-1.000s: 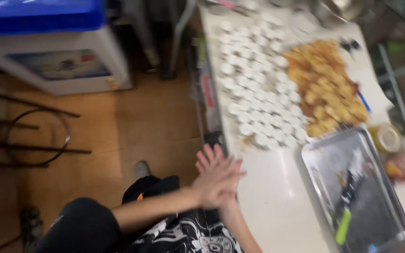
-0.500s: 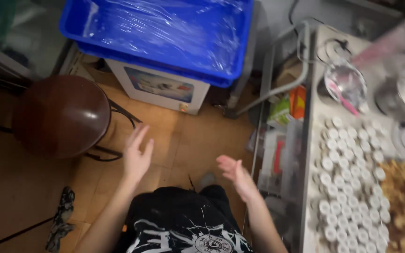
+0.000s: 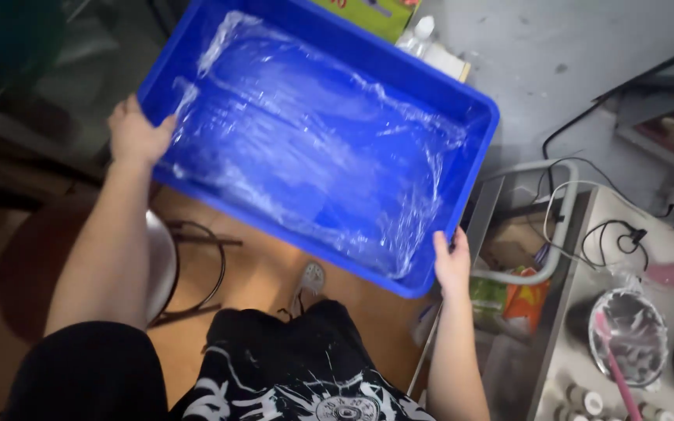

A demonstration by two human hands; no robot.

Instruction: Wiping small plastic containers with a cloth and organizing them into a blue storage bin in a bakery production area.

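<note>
A large blue plastic bin (image 3: 473, 125), lined with clear plastic film (image 3: 313, 156), fills the upper middle of the head view. My left hand (image 3: 136, 131) grips its left rim, thumb over the edge. My right hand (image 3: 452, 261) holds the near right corner. The bin is lifted off the floor and tilted between both hands, and it looks empty apart from the film.
A round brown stool (image 3: 33, 265) with a metal frame stands at the lower left on the wooden floor. At the right, a metal table (image 3: 587, 234) carries cables, a film-covered bowl (image 3: 626, 335) and small white-capped containers (image 3: 587, 399). Colourful packets (image 3: 509, 300) lie on a shelf under it.
Both hands, empty and apart half a second ago, have reached up and taken hold of the blue bin. The bin has come off the white box and now sits closer to me.
</note>
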